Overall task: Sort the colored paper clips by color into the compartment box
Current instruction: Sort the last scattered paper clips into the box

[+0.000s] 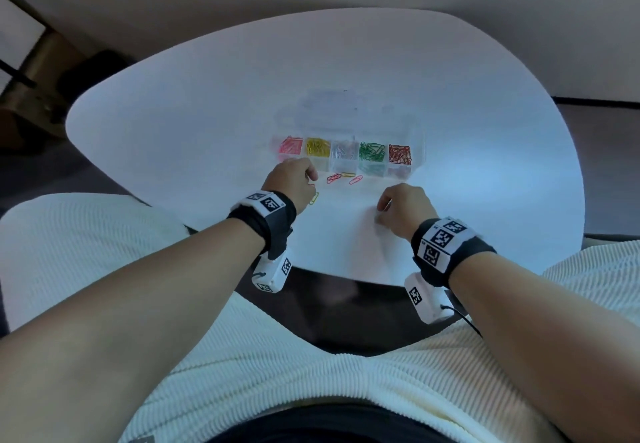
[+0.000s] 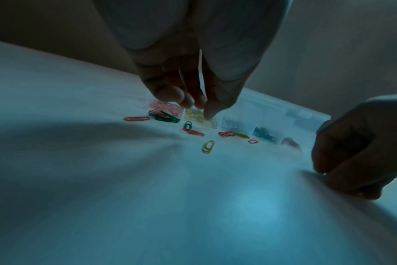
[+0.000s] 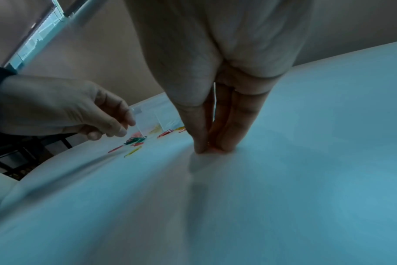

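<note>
Hands: left hand [image 1: 292, 182] hovers over the worktop [image 1: 173, 123] just in front of the compartment box [image 1: 349, 156], fingers curled with the tips gathered; whether they hold a clip cannot be told. Right hand [image 1: 403, 207] lies nearer the worktop's near edge, thumb and fingertips [image 3: 201, 143] pressed to the surface and pinching at something small with a reddish glint, not clearly identifiable.

Compartment box: clear plastic, toward the middle of the worktop, lid open behind it. Its row holds pink clips [image 1: 290, 146], yellow clips [image 1: 317, 148], pale clips [image 1: 343, 151], green clips [image 1: 371, 151] and red clips [image 1: 399, 154], one colour per cell.

Loose clips, between the box and the hands: a red and pink cluster [image 1: 334, 178], a pink clip [image 1: 355, 179], a yellow clip [image 2: 208, 147] by the left hand, dark green clips [image 2: 164, 116] and a red clip [image 2: 136, 118] under that hand, hidden from the head view.

Surroundings: cream ribbed garment [image 1: 311, 390] at the near edge; marker wristbands [image 1: 441, 245] on both wrists.
</note>
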`<move>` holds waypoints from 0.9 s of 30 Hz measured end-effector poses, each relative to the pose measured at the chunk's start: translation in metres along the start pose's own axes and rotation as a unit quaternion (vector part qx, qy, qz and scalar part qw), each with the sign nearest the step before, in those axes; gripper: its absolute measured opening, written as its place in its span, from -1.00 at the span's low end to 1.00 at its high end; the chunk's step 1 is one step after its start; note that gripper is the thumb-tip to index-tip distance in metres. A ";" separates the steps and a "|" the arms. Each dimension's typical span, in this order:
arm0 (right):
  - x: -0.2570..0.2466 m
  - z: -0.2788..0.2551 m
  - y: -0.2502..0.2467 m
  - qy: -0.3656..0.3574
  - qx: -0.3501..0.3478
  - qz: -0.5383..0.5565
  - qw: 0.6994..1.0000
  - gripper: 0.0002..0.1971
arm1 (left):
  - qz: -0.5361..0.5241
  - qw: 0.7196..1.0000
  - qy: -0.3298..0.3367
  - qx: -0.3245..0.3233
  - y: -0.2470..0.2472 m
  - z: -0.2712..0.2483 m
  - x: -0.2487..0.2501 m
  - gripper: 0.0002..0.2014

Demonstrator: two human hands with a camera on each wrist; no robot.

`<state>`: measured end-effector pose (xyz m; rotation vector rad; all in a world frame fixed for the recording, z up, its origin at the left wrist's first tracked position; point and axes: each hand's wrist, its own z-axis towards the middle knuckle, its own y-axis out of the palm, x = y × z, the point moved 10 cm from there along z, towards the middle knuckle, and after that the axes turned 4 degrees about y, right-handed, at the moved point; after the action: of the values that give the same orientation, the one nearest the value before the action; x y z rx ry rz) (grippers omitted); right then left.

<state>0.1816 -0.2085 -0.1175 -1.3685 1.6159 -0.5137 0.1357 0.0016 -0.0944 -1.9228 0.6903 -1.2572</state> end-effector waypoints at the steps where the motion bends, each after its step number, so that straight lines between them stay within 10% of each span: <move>1: 0.000 0.000 -0.002 -0.004 0.012 -0.006 1.000 -0.93 | 0.024 1.000 0.015 -0.003 0.001 0.003 0.001 -0.79; 10: 0.011 0.009 -0.004 0.036 0.031 0.082 0.995 -0.89 | 0.169 0.981 0.071 -0.063 0.021 0.013 -0.003 -0.73; 18: -0.008 0.003 0.004 0.069 -0.057 0.417 0.904 -0.78 | 0.174 0.980 0.075 -0.051 0.022 0.013 0.003 -0.79; 27: -0.038 0.013 0.003 -0.046 -0.017 0.067 0.997 -0.69 | 0.055 0.997 -0.016 -0.050 0.017 0.003 -0.013 -0.67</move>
<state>0.1890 -0.1694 -0.1113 -1.2787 1.6343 -0.3412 0.1333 0.0024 -0.1155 -1.9525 0.8449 -1.1420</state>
